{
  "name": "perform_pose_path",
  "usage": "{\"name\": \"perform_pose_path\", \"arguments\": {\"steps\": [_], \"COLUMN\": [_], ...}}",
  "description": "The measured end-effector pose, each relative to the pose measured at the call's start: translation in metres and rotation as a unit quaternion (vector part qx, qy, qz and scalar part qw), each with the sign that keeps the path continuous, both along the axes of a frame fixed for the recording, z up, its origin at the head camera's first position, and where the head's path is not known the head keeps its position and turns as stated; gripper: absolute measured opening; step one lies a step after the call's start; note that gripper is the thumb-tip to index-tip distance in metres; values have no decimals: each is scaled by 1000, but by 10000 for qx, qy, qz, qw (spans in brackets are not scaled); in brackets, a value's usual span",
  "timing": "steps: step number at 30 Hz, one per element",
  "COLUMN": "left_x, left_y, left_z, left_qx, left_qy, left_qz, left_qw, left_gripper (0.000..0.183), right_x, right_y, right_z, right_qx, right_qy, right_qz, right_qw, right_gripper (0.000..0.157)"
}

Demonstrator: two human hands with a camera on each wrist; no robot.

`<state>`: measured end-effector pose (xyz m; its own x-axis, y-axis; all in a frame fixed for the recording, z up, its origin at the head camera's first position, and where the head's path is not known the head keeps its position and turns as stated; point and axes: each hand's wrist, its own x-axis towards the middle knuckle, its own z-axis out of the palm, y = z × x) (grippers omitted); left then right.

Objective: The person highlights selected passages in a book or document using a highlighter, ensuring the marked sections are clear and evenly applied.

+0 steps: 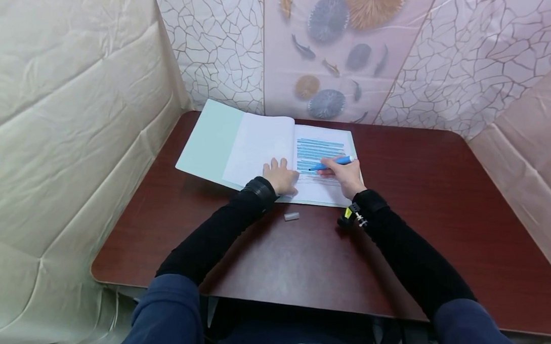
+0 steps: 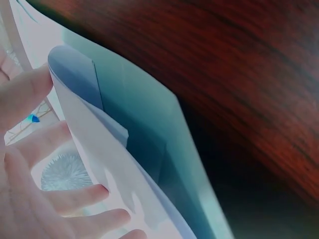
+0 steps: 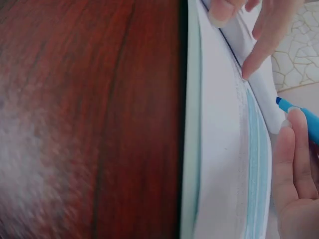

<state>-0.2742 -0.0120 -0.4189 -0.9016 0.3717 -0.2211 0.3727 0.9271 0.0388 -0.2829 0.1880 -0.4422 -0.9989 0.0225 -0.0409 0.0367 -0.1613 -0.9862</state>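
Observation:
An open folder (image 1: 207, 144) with a pale green cover holds white sheets. Blue highlighted lines (image 1: 317, 147) cover the upper part of the right page (image 1: 322, 193); plain print shows below them. My right hand (image 1: 346, 177) holds a blue highlighter (image 1: 343, 160) between thumb and fingers, its dark tip over the lower highlighted lines. With fingers spread, my left hand (image 1: 281, 178) rests on the pages near the fold. In the left wrist view, its fingers (image 2: 82, 199) lie against the curved white sheets (image 2: 99, 134). The right wrist view shows the highlighter (image 3: 304, 117) uncapped.
A small grey-white piece (image 1: 291, 216), cap-like in shape, lies on the brown table (image 1: 269, 263) in front of the folder. A patterned wall covering (image 1: 327, 84) stands behind the table, and a cream quilted cloth (image 1: 65, 149) hangs on the left.

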Motion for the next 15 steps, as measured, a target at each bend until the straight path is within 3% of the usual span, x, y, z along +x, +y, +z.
{"name": "perform_pose_path", "arguments": {"steps": [15], "left_x": [-4], "left_y": [-1], "left_z": [-6], "left_qx": [-20], "left_qy": [-87], "left_qz": [70], "left_qw": [9999], "left_gripper": [58], "right_x": [-2], "right_y": [-5], "right_z": [-11], "right_qx": [440], "right_qy": [-656], "right_qz": [-5], "right_qw": [9969], "right_gripper": [48]}}
